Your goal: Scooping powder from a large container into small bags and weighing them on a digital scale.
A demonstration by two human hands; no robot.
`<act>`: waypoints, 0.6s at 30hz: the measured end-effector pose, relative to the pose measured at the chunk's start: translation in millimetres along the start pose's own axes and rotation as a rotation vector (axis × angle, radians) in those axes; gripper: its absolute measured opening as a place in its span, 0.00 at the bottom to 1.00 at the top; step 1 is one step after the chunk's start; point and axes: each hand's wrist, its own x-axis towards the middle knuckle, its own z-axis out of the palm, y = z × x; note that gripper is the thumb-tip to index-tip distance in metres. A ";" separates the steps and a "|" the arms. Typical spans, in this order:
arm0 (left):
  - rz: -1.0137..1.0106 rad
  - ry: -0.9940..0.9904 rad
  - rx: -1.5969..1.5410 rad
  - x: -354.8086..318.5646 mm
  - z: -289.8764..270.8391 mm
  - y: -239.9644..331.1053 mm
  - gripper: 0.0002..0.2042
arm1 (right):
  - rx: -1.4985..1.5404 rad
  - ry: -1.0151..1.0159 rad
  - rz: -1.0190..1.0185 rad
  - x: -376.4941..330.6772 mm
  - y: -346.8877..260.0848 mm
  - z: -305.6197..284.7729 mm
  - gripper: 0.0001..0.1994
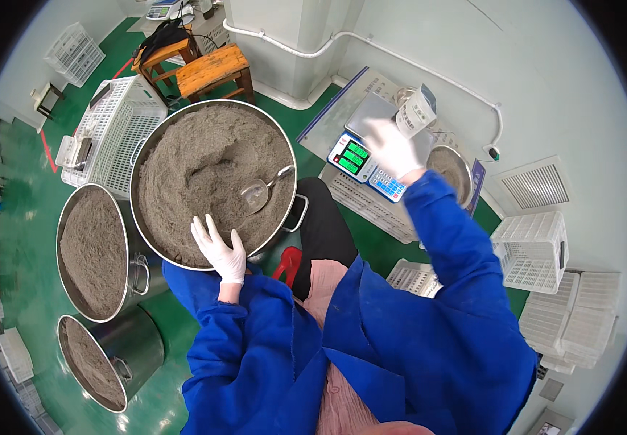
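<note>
My left hand (219, 254), in a white glove, rests at the near rim of a large steel pot (136, 210), its fingers spread over the grey-brown powder (183, 181) inside. A clear scoop (257, 196) lies in a hollow of that powder, apart from my hand. My right hand (394, 151), also gloved, is smeared by motion above a digital scale (353, 156) with a lit green display. Right beside it a white printed pouch (416, 112) stands tilted; whether my fingers touch it I cannot make out.
Two more steel pots (139, 272) (139, 341) of powder stand at the left. A steel bowl (452, 170) of powder sits right of the scale. White crates (125, 109) (534, 250) and a wooden stool (212, 70) stand around on the green floor (34, 239).
</note>
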 end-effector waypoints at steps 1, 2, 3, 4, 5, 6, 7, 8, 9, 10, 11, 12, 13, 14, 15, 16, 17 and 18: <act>-0.003 0.000 0.003 -0.6 0.7 -0.7 0.38 | 0.054 -0.048 -0.019 -4.6 -24.7 22.8 0.24; 0.011 -0.007 0.012 -1.7 1.6 -1.8 0.38 | 0.074 -0.107 -0.001 -6.8 -51.7 38.3 0.26; 0.026 -0.014 0.024 -3.5 0.7 -3.0 0.38 | 0.095 -0.167 0.017 -5.9 -76.5 52.2 0.28; 0.017 -0.017 0.021 -3.7 0.1 -2.5 0.37 | 0.103 -0.238 0.055 -1.1 -95.2 63.7 0.29; 0.012 -0.016 0.026 -4.4 0.0 -3.1 0.37 | 0.110 -0.309 0.090 4.3 -111.6 74.6 0.30; 0.002 -0.012 0.040 -5.3 -2.0 -5.3 0.36 | 0.099 -0.404 0.113 13.6 -129.0 80.2 0.29; 0.000 -0.013 0.042 -5.1 0.6 -4.8 0.36 | 0.078 -0.493 0.146 21.6 -138.6 82.5 0.27; -0.006 -0.011 0.052 -5.6 3.3 -4.3 0.34 | 0.078 -0.550 0.158 26.5 -145.4 88.1 0.24; -0.012 -0.006 0.055 -4.5 2.8 -4.4 0.34 | 0.111 -0.528 0.136 27.8 -149.2 101.2 0.21; -0.011 -0.007 0.066 -3.6 2.9 -2.7 0.34 | 0.087 -0.484 0.102 28.0 -152.5 107.4 0.19; -0.012 -0.007 0.079 -3.0 3.2 -1.4 0.33 | 0.064 -0.442 0.066 28.1 -154.4 112.9 0.17; -0.016 0.014 0.092 -3.1 1.2 -2.4 0.32 | 0.072 -0.451 0.049 31.0 -160.5 116.8 0.17; -0.013 0.017 0.099 -2.9 -1.4 -3.1 0.31 | 0.020 -0.451 0.070 34.5 -165.8 120.4 0.16; 0.001 0.019 0.088 -1.5 -1.5 -2.8 0.31 | -0.030 -0.451 0.088 36.5 -171.0 123.5 0.15; 0.014 0.023 0.074 0.5 0.1 -0.4 0.31 | -0.069 -0.313 0.028 32.1 -166.7 129.3 0.13; 0.014 0.033 0.074 0.1 -1.4 -1.0 0.30 | -0.100 -0.373 0.038 33.8 -170.5 129.7 0.13; 0.012 0.043 0.071 0.1 -2.7 -1.4 0.30 | -0.131 -0.433 0.046 35.7 -174.4 129.9 0.13; 0.013 0.044 0.065 -0.3 -1.3 -2.5 0.30 | -0.143 -0.468 0.052 36.0 -175.8 129.7 0.12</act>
